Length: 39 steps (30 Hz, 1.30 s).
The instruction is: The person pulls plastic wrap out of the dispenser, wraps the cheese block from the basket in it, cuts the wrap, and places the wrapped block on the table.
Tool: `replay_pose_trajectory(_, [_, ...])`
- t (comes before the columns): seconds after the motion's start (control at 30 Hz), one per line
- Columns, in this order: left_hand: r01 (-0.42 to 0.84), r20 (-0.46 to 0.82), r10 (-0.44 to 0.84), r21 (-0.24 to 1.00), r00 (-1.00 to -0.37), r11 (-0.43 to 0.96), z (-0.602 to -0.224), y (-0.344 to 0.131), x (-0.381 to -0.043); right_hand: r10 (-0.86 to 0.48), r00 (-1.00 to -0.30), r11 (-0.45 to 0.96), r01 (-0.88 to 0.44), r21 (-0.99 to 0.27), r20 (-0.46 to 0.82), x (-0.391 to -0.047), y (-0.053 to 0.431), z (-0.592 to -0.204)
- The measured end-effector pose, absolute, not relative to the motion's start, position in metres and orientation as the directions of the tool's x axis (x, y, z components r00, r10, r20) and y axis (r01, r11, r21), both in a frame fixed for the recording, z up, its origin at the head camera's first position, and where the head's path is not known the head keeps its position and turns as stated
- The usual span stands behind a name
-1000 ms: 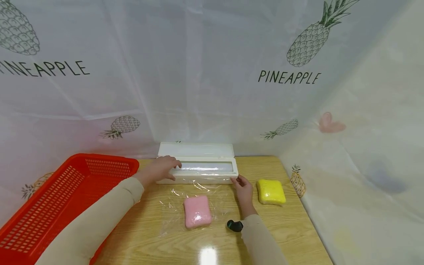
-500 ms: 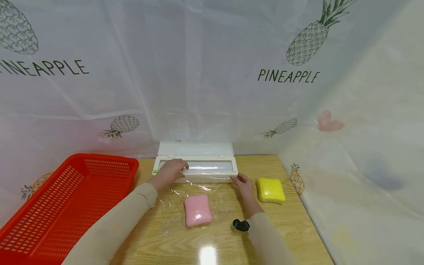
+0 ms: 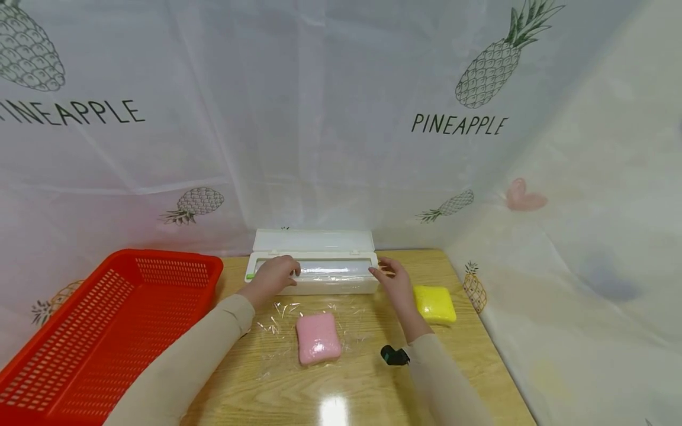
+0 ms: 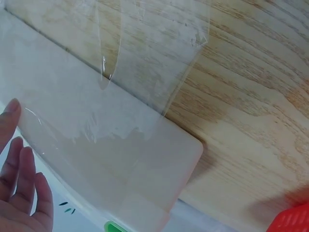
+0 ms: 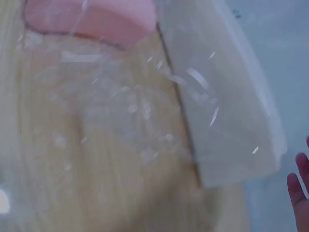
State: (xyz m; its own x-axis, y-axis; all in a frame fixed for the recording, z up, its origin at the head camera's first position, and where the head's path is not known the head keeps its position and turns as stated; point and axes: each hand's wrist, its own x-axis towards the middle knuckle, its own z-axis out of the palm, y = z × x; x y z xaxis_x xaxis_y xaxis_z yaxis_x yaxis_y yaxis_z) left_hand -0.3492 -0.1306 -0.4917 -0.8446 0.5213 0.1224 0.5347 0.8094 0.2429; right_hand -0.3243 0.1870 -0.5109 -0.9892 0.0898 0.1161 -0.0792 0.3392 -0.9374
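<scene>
A white cling film dispenser (image 3: 330, 287) lies at the back of the table, its lid (image 3: 314, 241) raised and the film roll (image 3: 333, 268) showing inside. Clear cling film (image 3: 282, 322) runs from its front onto the wood, around a pink cushion-shaped block (image 3: 318, 338). Whether the film passes under or over the block I cannot tell. My left hand (image 3: 272, 277) is over the dispenser's left part, fingers loosely bent, with nothing visible in them. At the right end, my right hand (image 3: 396, 287) hovers by the corner; its fingers in the right wrist view (image 5: 300, 183) are off the box.
A red plastic basket (image 3: 181, 255) stands at the left. To the right, a shiny yellow block (image 3: 437, 305) sits partly behind my right hand. A green slider (image 3: 250, 276) marks the dispenser's left end. The patterned curtain (image 3: 341, 148) closes off the back.
My right hand has left the dispenser's lower front corner and risen to its upper right end. Earlier, my left hand shifted right along the box, uncovering the green slider; since then it has barely moved.
</scene>
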Motion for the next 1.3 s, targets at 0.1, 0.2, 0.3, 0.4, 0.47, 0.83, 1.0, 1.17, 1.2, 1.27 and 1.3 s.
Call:
replay_pose_trajectory(0.1, [0.536,0.128,0.521,0.245,-0.844,0.808,-0.491,-0.131,-0.349,-0.062,-0.982,0.401,-0.188,-0.896,0.179,-0.33,0.173,-0.495])
replay_pose_trajectory(0.2, [0.539,0.135,0.522,0.255,-0.842,0.803,-0.491,-0.132,-0.348,-0.21,-0.96,0.492,-0.265,-0.829,0.183,-0.336,0.159,-0.487])
replay_pose_trajectory(0.3, [0.553,0.149,0.533,0.27,-0.833,0.788,-0.49,-0.132,-0.346,-0.346,-0.92,0.632,-0.373,-0.679,0.184,-0.34,0.146,-0.486])
replay_pose_trajectory(0.4, [0.58,0.178,0.552,0.285,-0.814,0.763,-0.487,-0.133,-0.344,-0.445,-0.881,0.749,-0.464,-0.472,0.16,-0.347,0.134,-0.49])
replay_pose_trajectory(0.47, [0.607,0.209,0.57,0.276,-0.795,0.745,-0.486,-0.134,-0.343,-0.474,-0.871,0.803,-0.487,-0.343,0.129,-0.353,0.128,-0.494])
replay_pose_trajectory(0.83, [0.553,0.146,0.535,0.281,-0.832,0.784,-0.493,-0.134,-0.349,-0.432,-0.902,0.81,-0.39,-0.439,0.002,-0.366,0.119,-0.494])
replay_pose_trajectory(1.0, [0.552,0.134,0.537,0.267,-0.833,0.79,-0.494,-0.134,-0.349,-0.444,-0.895,0.754,-0.349,-0.557,-0.04,-0.364,0.122,-0.49])
replay_pose_trajectory(1.17, [0.565,0.095,0.563,0.268,-0.821,0.78,-0.49,-0.136,-0.349,-0.482,-0.873,0.686,-0.326,-0.65,-0.07,-0.36,0.125,-0.481])
replay_pose_trajectory(1.2, [0.577,0.088,0.576,0.265,-0.813,0.773,-0.489,-0.137,-0.349,-0.496,-0.865,0.673,-0.327,-0.663,-0.077,-0.358,0.126,-0.479])
replay_pose_trajectory(1.27, [0.601,0.079,0.604,0.263,-0.793,0.755,-0.486,-0.139,-0.347,-0.53,-0.844,0.646,-0.34,-0.684,-0.081,-0.355,0.127,-0.476])
replay_pose_trajectory(1.3, [0.617,0.082,0.619,0.255,-0.781,0.745,-0.485,-0.14,-0.345,-0.545,-0.834,0.634,-0.347,-0.691,-0.082,-0.354,0.128,-0.475])
